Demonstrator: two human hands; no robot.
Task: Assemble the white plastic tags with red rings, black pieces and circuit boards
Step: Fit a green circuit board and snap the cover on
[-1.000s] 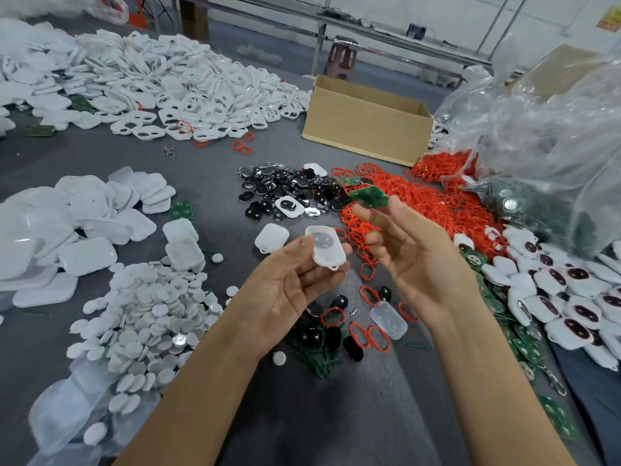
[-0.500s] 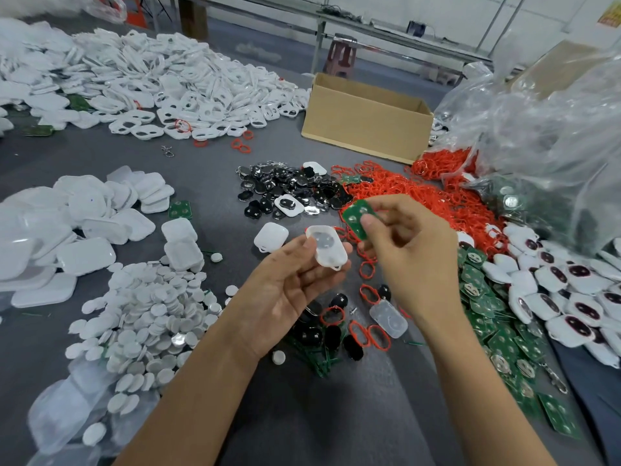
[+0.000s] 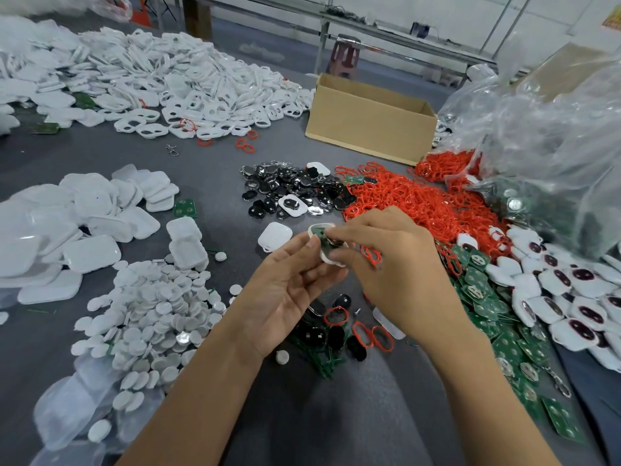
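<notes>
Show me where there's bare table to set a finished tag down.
Bare grey table runs between the far pile of white frames and the white shells. More lies nearest, between the left forearm and right forearm. Crowded: red rings, circuit boards at right.

Two hands are in view: the left hand [image 3: 285, 297] holds one white tag shell [image 3: 331, 258], and the right hand [image 3: 396, 274] pinches one green circuit board [image 3: 319, 234] against it. One more loose white shell [image 3: 274, 236] lies just beside them. One cardboard box [image 3: 369, 129] stands on the table [image 3: 208, 163], with one stool [image 3: 344, 55] beyond it. Three loose red rings [image 3: 361, 332] lie near the wrists, and one metal clasp [image 3: 172, 150] lies alone. Seven heaps hold too many to count: white frames [image 3: 201, 85], white covers [image 3: 84, 223], white discs [image 3: 151, 314], black pieces [image 3: 289, 186], heaped red rings [image 3: 420, 200], circuit boards [image 3: 487, 297] and finished tags [image 3: 571, 297].
</notes>
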